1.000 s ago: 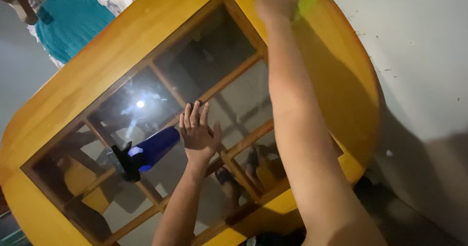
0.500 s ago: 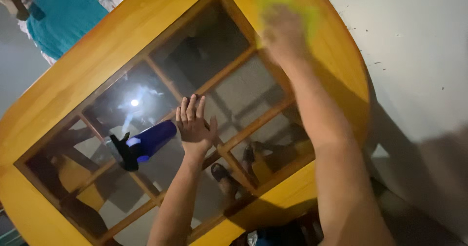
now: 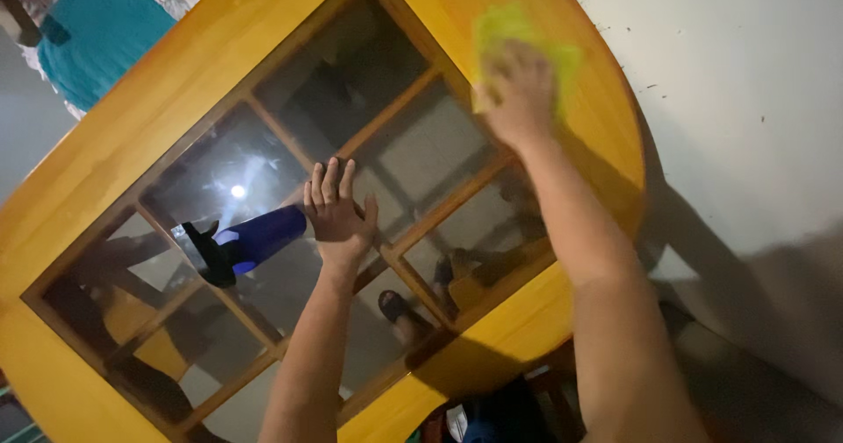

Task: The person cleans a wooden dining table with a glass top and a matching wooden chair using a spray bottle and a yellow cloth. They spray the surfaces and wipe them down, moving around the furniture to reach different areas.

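Two bare hands at work on a yellow wooden table (image 3: 132,136) with glass panes (image 3: 224,175) set in a grid of wooden bars. Right hand (image 3: 518,87) in the upper middle of the frame, pressed palm-down on a yellow-green cloth (image 3: 518,35), fingers spread flat over it rather than closed round it, cloth lying on the wooden border at the far right end of the table. Left hand (image 3: 336,213) at frame centre, open, palm flat on the glass. Blue spray bottle (image 3: 246,241) lying on its side just left of that hand, perhaps touching the fingertips, black nozzle pointing lower left. Teal fabric (image 3: 97,26) at upper left.
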